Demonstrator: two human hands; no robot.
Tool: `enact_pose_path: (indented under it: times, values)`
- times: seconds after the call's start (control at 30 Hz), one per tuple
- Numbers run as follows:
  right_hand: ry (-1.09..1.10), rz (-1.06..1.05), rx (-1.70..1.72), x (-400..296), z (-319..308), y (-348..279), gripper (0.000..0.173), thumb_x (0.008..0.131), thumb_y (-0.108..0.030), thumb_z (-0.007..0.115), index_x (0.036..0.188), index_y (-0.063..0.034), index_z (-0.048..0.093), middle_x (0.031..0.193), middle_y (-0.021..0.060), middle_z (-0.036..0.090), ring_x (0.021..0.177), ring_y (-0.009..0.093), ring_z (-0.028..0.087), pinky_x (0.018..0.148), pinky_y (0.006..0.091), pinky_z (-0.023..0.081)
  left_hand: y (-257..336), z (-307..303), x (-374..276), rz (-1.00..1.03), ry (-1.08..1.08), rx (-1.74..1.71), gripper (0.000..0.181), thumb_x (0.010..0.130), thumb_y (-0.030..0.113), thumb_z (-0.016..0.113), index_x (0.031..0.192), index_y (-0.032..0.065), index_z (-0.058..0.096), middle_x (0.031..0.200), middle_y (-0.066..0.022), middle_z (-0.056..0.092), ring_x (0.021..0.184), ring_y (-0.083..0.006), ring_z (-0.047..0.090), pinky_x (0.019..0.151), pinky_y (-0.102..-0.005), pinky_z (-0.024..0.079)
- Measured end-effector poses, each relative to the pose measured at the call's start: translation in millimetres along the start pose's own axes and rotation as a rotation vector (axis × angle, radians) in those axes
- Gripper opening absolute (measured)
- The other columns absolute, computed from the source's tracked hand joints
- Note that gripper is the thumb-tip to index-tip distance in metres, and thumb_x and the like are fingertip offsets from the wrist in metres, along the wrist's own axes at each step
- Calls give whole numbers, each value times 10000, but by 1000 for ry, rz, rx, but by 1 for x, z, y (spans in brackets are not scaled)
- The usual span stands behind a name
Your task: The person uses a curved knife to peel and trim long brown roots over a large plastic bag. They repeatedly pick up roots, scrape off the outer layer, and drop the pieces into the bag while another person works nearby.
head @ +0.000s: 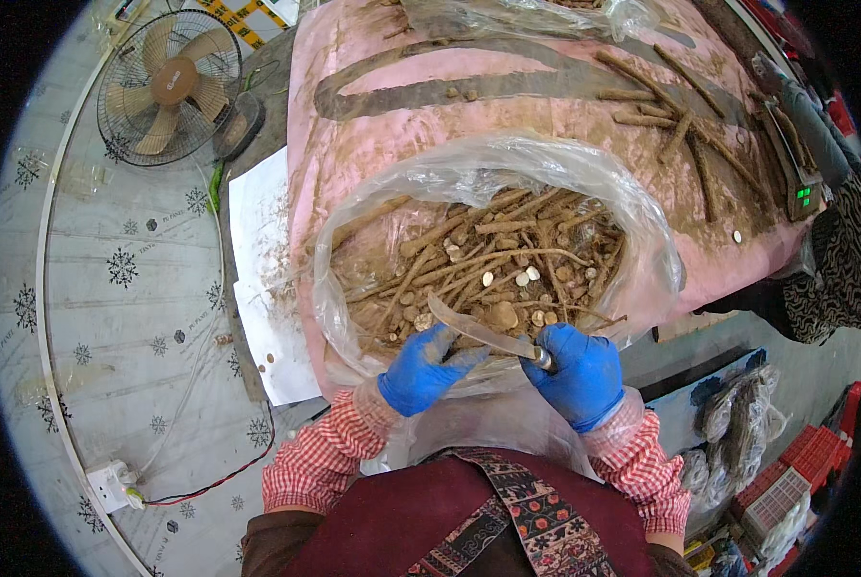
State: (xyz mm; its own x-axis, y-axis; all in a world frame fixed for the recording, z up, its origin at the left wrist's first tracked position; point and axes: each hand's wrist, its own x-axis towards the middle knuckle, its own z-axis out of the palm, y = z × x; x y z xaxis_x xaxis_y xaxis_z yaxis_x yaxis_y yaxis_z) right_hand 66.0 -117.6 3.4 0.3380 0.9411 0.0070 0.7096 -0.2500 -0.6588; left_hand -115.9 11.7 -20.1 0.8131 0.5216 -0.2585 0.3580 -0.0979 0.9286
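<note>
My right hand [576, 375], in a blue glove, grips the handle of a knife with a curved blade [481, 330]. The blade points left, over a clear plastic bag [647, 249] with its rim rolled open. Long brown roots [466, 263] and round cut pieces, some with pale faces [532, 273], lie inside the bag. My left hand [430, 366], gloved too, is at the bag's near edge just below the blade, thumb and fingers apart. Whether it holds a small piece is hidden from view.
More roots [705, 141] lie on the pink table cover [402, 141] beside a scale with a green display [802, 195]. White paper [275, 339] lies at the left edge, near an electric fan [171, 86]. Red crates [798, 461] stand at lower right. A person's patterned garment [827, 267] shows at right.
</note>
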Motion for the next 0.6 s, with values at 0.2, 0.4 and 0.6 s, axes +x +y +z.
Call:
enact_pose_path:
  times: [0.2,0.4,0.6]
  values:
    - [-55,197,58,-1,41,61,206,809,-274,689,841,-84,617,728,127,624,622,280,621,522,369,471,-5,-5,-2,24,-67,11,374,870,125,661,1203,5,538,1053,-109,631,987,-201,598,888,-325,459]
    - [-137,564,844,-13,46,71,280,871,-294,675,848,-21,616,693,41,605,557,114,511,492,286,416,-10,-12,14,-170,-109,-913,390,941,346,537,1189,44,541,1003,-72,616,821,-195,593,743,-301,486]
    - [-302,522,1153,-19,51,22,207,840,-218,712,870,-41,608,700,-11,566,620,80,506,553,237,415,4,2,51,-187,116,-1414,457,962,407,463,1191,15,516,953,-103,615,753,-203,583,696,-334,507]
